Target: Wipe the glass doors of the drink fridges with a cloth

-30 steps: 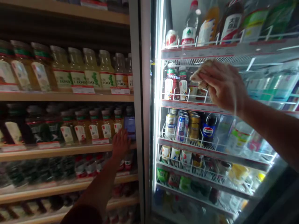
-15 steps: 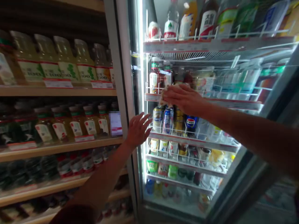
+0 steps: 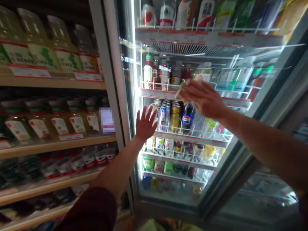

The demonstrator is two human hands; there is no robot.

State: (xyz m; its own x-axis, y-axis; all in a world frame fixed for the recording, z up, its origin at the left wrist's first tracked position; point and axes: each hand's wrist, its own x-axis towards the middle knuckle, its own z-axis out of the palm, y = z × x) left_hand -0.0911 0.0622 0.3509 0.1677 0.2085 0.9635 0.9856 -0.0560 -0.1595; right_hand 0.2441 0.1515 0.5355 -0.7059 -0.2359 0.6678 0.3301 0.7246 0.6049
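My right hand (image 3: 202,98) presses a crumpled, pale cloth (image 3: 183,93) toward the glass door of a lit drinks fridge (image 3: 168,203). Its fingers lie over the cloth and point left, in front of a shelf edge with a price strip (image 3: 158,93). Lower and to the left, my left hand (image 3: 146,123) is spread with its fingers up, holding nothing. It is at the door's left side, and I cannot tell whether it touches the glass. Behind the hands are a blue can (image 3: 164,117), a gold can (image 3: 175,115) and a Pepsi bottle (image 3: 187,118).
To the left, wooden shelves (image 3: 60,146) hold rows of juice bottles (image 3: 64,48) with price tags. A metal frame (image 3: 106,64) divides them from the fridge. More bottles (image 3: 205,16) stand on the upper fridge shelf. The door's dark right frame (image 3: 231,163) runs slantwise.
My right hand has moved right along the glass with the cloth, relative to the shelves. My left hand has lifted slightly and its fingers are more upright. The view has shifted right and down.
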